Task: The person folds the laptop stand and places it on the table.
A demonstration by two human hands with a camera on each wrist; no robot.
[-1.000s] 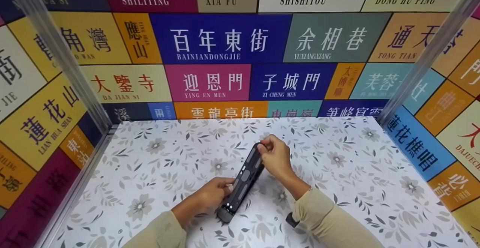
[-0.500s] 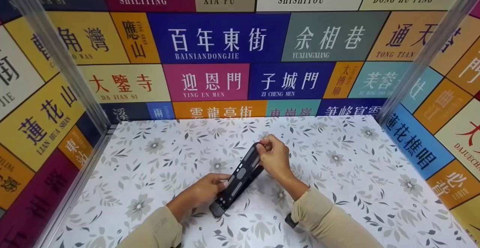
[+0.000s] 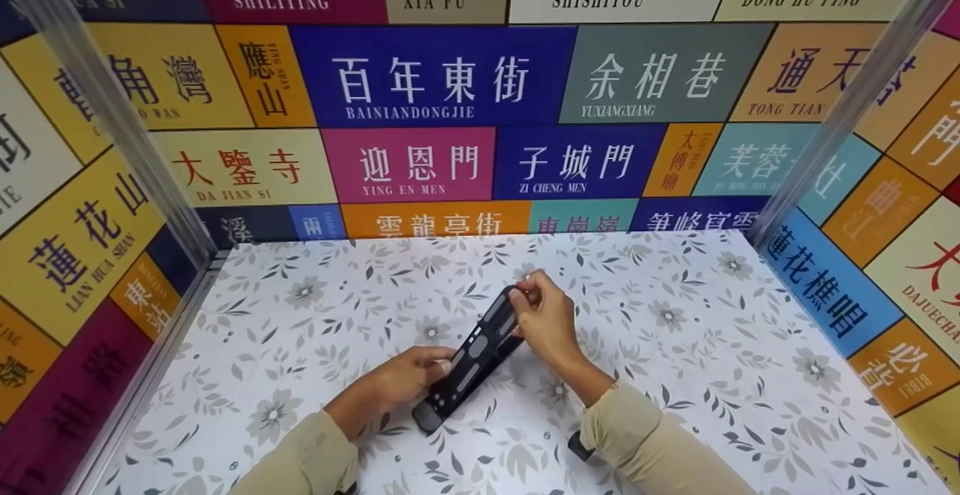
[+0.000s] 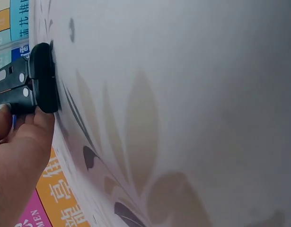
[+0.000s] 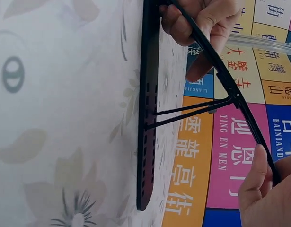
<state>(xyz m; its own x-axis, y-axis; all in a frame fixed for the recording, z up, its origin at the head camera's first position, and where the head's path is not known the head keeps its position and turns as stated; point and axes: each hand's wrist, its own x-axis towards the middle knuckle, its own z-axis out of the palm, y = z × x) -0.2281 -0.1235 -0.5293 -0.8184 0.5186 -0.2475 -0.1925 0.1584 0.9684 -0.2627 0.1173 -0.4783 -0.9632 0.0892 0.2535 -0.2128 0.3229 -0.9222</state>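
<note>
A black folding laptop stand (image 3: 478, 346) stands slantwise on the patterned tabletop, partly unfolded. Its slotted base (image 5: 148, 151) lies along the table, while the upper frame (image 5: 244, 112) rises at an angle from the hinged end. A thin wire prop (image 5: 190, 111) spans the gap between them. Near the rounded hinge end (image 4: 43, 78), my left hand (image 3: 401, 379) grips the side of the stand with thumb and fingers. My right hand (image 3: 549, 315) pinches the raised far end of the upper frame between thumb and fingers.
The white tabletop (image 3: 675, 390) has a grey leaf-and-flower print. Walls with coloured name panels (image 3: 431, 75) enclose it at the back and sides, and clear corner posts (image 3: 142, 127) rise at left and right. A dark band (image 3: 580, 446) shows by the right cuff.
The hinge end of the stand and my left hand have shifted left, and the base has swung a little away beneath the upper frame. My right hand stays almost in place, still pinching the frame.
</note>
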